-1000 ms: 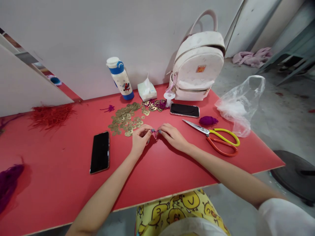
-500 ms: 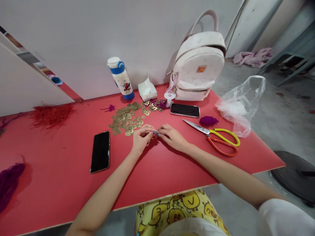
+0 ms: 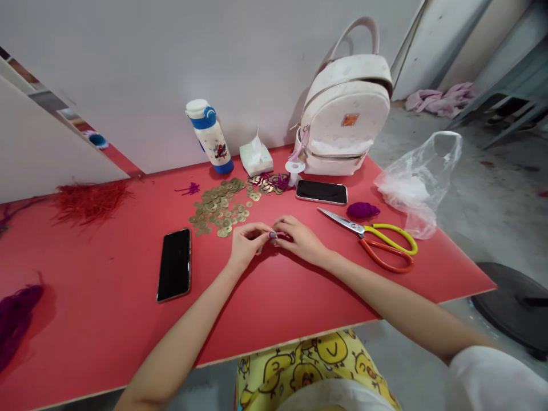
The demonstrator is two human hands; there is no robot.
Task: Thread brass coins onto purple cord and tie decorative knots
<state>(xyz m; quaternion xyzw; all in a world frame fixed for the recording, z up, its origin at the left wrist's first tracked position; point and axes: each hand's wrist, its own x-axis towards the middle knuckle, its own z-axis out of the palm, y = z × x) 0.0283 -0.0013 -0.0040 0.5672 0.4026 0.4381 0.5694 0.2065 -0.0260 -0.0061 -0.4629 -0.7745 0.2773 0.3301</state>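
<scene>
Both hands meet fingertip to fingertip above the middle of the red table (image 3: 128, 337). My left hand (image 3: 247, 244) pinches a tiny bit of what looks like purple yarn (image 3: 272, 234); the fingers cover most of it. My right hand (image 3: 298, 238) is closed at the same spot, thumb and forefinger together; what they grip is too small to make out. Just beyond my left hand lies a pile of brass-coloured coins with holes (image 3: 218, 205). Tied purple yarn (image 3: 282, 181) lies on more coins behind. Scissors (image 3: 363, 230) with yellow and red handles rest right of my right hand.
Black phones lie left (image 3: 174, 265) and back right (image 3: 322, 192). A purple yarn ball (image 3: 363, 210) sits near the scissors. Along the back stand a bottle (image 3: 212, 140), tissues (image 3: 257, 160), a white spool (image 3: 295, 167) and a backpack (image 3: 346, 114). A plastic bag (image 3: 411, 194) is at right.
The fingertips and the small purple bit have shifted slightly right, and the right fingers have changed their pinch a little. Everything else stays in place.
</scene>
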